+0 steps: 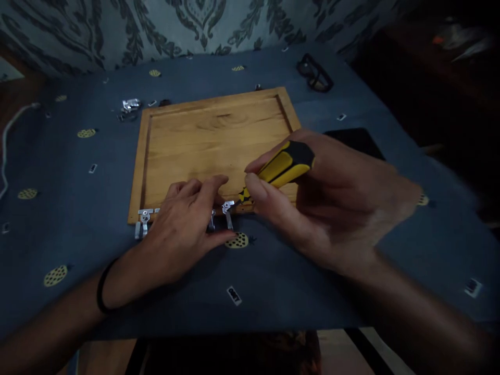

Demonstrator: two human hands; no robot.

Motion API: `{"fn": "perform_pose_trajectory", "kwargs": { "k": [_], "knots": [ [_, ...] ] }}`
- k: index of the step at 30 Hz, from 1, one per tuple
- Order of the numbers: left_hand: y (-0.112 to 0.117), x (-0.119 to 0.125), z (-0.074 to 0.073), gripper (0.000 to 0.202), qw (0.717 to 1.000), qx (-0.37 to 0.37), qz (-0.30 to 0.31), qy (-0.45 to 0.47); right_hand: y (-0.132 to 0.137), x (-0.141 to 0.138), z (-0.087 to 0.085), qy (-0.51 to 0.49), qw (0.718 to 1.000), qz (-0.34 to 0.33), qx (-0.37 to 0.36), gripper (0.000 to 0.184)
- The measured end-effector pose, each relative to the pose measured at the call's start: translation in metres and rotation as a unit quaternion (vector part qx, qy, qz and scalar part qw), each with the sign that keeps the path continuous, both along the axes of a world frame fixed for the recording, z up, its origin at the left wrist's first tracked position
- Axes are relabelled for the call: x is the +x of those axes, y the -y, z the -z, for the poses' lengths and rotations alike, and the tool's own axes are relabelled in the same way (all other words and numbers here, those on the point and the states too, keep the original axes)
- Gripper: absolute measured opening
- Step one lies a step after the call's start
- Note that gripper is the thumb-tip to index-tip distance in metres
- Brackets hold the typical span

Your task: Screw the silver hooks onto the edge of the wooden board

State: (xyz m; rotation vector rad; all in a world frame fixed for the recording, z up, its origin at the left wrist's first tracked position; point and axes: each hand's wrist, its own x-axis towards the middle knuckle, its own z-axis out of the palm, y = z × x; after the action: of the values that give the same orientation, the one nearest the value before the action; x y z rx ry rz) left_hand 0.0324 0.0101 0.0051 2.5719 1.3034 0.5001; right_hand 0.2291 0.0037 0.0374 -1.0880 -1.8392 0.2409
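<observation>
A framed wooden panel lies on the blue tablecloth. Along its near edge sit a metal hinge at the left end and another metal hinge nearer the middle; a bit more metal shows between my left fingers. My left hand rests over this edge, thumb and forefinger spread on either side of the middle hinge; whether they touch it I cannot tell. In my right hand is a yellow and black screwdriver, tilted, its tip at the middle hinge.
Behind the panel's left corner lie shiny metal pieces. Dark-framed glasses rest at the back right. A flat black object is partly hidden behind my right hand. A white cable runs along the left side. Patterned wallpaper borders the back.
</observation>
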Motion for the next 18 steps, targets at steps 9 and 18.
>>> {"fn": "perform_pose_trajectory", "kwargs": {
  "k": [9,18],
  "knots": [
    [0.0,0.0,-0.001,0.069,1.0,0.007,0.002,0.004,-0.004,0.0,0.005,-0.004,1.0,-0.028,-0.003,0.022],
    [-0.002,0.001,-0.005,0.04,0.999,-0.045,0.006,-0.029,-0.011,0.009,0.001,0.031,0.991,-0.128,0.006,0.02]
  ]
}}
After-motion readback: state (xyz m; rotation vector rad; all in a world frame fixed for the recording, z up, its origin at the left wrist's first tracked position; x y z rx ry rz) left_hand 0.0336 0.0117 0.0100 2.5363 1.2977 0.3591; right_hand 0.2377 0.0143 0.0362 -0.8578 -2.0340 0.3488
